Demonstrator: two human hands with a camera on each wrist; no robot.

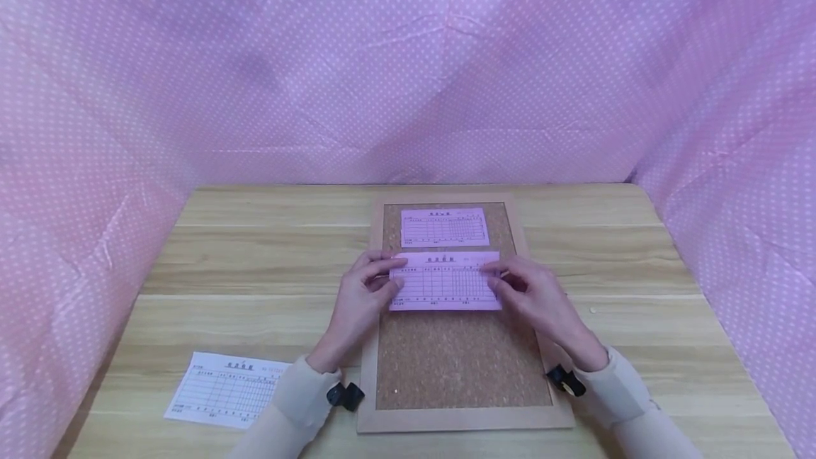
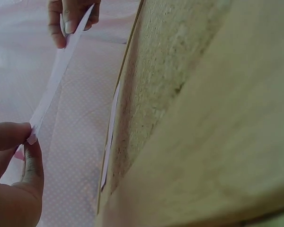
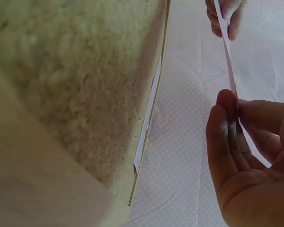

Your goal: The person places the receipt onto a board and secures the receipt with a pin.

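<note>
Both hands hold a pink printed form (image 1: 444, 282) by its two short ends, above the middle of a cork board (image 1: 462, 360). My left hand (image 1: 362, 296) pinches the left end between thumb and fingers; my right hand (image 1: 542, 299) pinches the right end the same way. In the left wrist view the held form (image 2: 57, 80) is seen nearly edge-on, raised off the board. The right wrist view shows the fingertips (image 3: 226, 99) gripping its near end. A second pink form (image 1: 444, 227) lies on the cork near the board's far end.
A white printed form (image 1: 223, 388) lies on the wooden table (image 1: 255, 261) at the front left, partly covered by the left sleeve (image 1: 296, 395). The board has a light wooden frame (image 1: 465, 420). Pink dotted cloth (image 1: 408, 76) hangs behind and on both sides.
</note>
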